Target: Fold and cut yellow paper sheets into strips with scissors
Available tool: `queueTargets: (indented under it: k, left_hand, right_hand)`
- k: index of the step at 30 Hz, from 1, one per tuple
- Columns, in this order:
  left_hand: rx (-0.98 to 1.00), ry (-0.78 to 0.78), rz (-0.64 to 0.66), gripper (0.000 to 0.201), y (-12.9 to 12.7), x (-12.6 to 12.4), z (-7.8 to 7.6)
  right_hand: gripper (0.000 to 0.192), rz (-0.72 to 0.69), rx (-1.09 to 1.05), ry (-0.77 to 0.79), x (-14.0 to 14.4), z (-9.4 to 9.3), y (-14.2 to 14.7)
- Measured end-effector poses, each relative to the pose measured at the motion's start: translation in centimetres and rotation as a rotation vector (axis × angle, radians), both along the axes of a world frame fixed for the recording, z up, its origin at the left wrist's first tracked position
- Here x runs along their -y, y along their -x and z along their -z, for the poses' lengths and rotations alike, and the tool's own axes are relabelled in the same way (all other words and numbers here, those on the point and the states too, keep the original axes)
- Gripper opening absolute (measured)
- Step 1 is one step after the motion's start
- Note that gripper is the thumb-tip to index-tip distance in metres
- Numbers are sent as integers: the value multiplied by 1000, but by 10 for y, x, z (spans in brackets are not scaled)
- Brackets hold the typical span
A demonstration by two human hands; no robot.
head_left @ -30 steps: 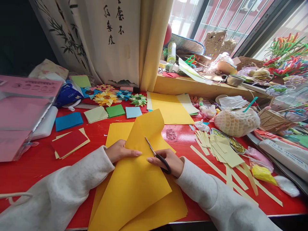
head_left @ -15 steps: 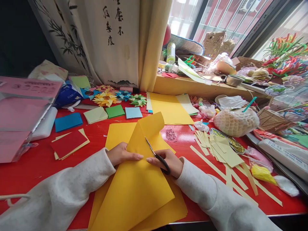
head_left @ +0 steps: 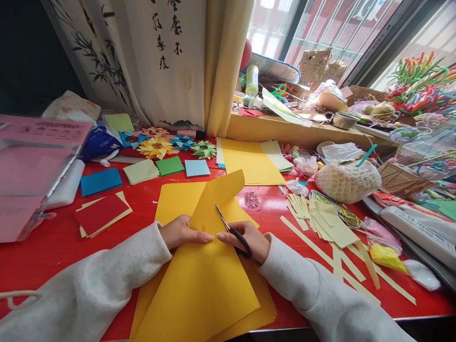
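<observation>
A yellow sheet of paper (head_left: 206, 289) stands lifted and bent in front of me, its far end curling upward. My left hand (head_left: 183, 232) is closed on its left side, the thumb lying on top and the fingers hidden beneath. In my right hand (head_left: 249, 237) is a pair of scissors (head_left: 239, 236) with black handles. One blade shows above the paper, pointing away and to the left; the other blade is hidden. My right thumb and fingers also touch the sheet. More yellow paper (head_left: 174, 197) lies flat on the table underneath.
Small coloured squares, such as a blue stack (head_left: 101, 181) and a red one (head_left: 103, 213), lie left on the red table (head_left: 64, 266). Folded paper flowers (head_left: 156, 147) sit behind. Cream strips (head_left: 313, 244) and a net-wrapped coconut-like object (head_left: 347, 180) are at the right.
My left hand and the held sheet have shifted slightly to the right. The raised end of the paper dips a little. The scissors and right hand look nearly still.
</observation>
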State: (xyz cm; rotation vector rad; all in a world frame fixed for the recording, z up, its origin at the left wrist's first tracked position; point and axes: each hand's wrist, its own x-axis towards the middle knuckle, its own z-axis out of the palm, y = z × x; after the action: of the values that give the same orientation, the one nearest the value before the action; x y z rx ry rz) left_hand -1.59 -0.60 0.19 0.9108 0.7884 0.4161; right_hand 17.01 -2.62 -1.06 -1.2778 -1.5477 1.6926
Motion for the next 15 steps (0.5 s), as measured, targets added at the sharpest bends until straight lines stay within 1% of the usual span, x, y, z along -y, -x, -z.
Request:
queueTargets:
  k: [6,10,13,15]
  left_hand:
    - [-10,22,-12,30,-1,1,2]
    - [-9,33,-32,33,-2,1,0]
    - [22,53,-94,35,-1,-1,-3]
    - [30,65,-152,36,2,-5,-4]
  right_hand:
    - [36,-9,-22,5,0,2,0]
    - [37,-8,-8,24,0,-3,1]
    - [37,-23,-6,28,2,-11,0]
    - [36,-28,12,5,2,-17,-2]
